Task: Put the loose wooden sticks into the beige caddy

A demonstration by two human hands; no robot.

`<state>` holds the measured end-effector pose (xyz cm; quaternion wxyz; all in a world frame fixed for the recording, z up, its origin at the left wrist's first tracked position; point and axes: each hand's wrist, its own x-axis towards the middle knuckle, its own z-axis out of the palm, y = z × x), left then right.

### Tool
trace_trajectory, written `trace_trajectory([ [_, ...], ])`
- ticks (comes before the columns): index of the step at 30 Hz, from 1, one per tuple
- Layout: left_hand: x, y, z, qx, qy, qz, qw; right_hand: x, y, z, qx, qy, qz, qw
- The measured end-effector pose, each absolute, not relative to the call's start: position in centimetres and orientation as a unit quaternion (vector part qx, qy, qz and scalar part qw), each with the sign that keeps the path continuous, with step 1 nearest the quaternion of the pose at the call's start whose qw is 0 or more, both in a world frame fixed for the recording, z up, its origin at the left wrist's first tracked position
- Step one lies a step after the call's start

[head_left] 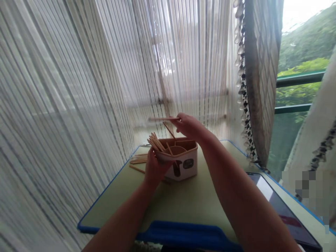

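My left hand is closed around a round cup with a brown inside. A bundle of thin wooden sticks leans out over the cup's left rim, and another stick stands in it. Directly behind the cup is a rectangular white box with brown markings and a brown inside; a stick juts up from there. Above the box my right hand pinches a wooden stick, held nearly level, its far end smeared by motion. The cup's lower part is partly hidden by my left hand.
More wooden sticks lie on the blue-edged, pale table to the left of my left hand. A dark flat tablet-like device rests along the right side. Striped sheer curtains hang behind the table's far edge.
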<state>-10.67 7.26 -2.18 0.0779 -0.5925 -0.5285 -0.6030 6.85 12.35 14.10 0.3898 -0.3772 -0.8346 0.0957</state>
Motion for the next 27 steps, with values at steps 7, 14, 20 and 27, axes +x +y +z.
trace_trajectory([
  [7,-10.7,7.2,-2.2,-0.59,-0.538,-0.6,0.055,9.4,12.8,15.4,-0.375,-0.809,0.168,0.42],
  [14,-10.9,7.3,-2.5,-0.595,-0.521,-0.61,0.048,7.4,14.5,13.6,-0.41,-0.836,0.162,0.328],
  [20,-11.1,7.4,-2.5,-0.598,-0.523,-0.604,0.06,6.7,14.1,13.6,-0.413,-0.838,0.087,0.346],
  [27,-10.9,7.1,-2.2,-0.601,-0.527,-0.598,0.06,7.6,12.9,14.7,-0.433,-0.803,0.03,0.409],
])
